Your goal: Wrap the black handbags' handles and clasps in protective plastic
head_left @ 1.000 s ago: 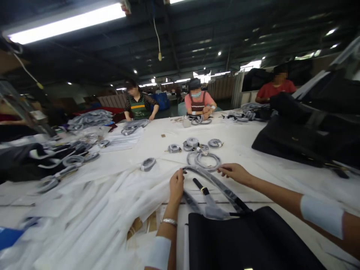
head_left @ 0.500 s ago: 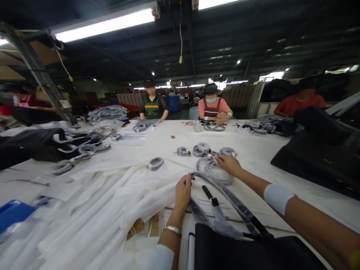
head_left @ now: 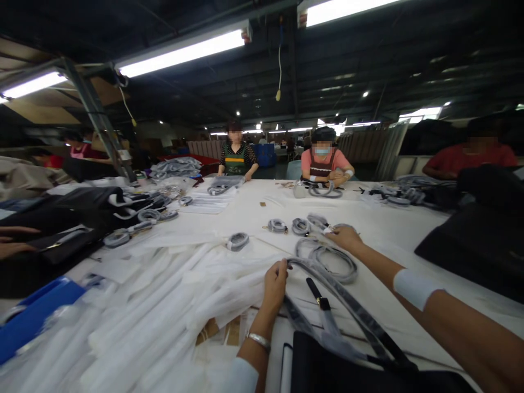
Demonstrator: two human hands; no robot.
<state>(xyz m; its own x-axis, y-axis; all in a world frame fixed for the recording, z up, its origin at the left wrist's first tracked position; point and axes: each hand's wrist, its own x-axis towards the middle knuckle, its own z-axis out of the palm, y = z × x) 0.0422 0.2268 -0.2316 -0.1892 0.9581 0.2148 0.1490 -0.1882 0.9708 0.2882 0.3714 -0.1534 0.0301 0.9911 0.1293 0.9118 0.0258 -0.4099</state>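
My left hand [head_left: 275, 285] is closed on the plastic-wrapped handle [head_left: 339, 297] of a black bag [head_left: 347, 371] lying at the near edge of the white table [head_left: 245, 213]. My right hand [head_left: 346, 238] reaches far forward, its fingers curled on a coiled grey strap [head_left: 327, 226] among several small rolled straps [head_left: 301, 225]. A larger loose grey strap loop [head_left: 327, 256] lies just below that hand. A short black strap with a gold buckle [head_left: 321, 297] lies inside the bag handle's arch.
A pile of white wrapping sheets [head_left: 143, 322] covers the near left. A blue box [head_left: 36, 314] sits far left, near another person's hand [head_left: 12, 240]. Black bags [head_left: 478, 245] are stacked at right and left. Three people sit at the far side.
My right hand has moved forward from beside the bag handle to the rolled straps farther out. My left hand stays on the handle. The view has shifted right and up.
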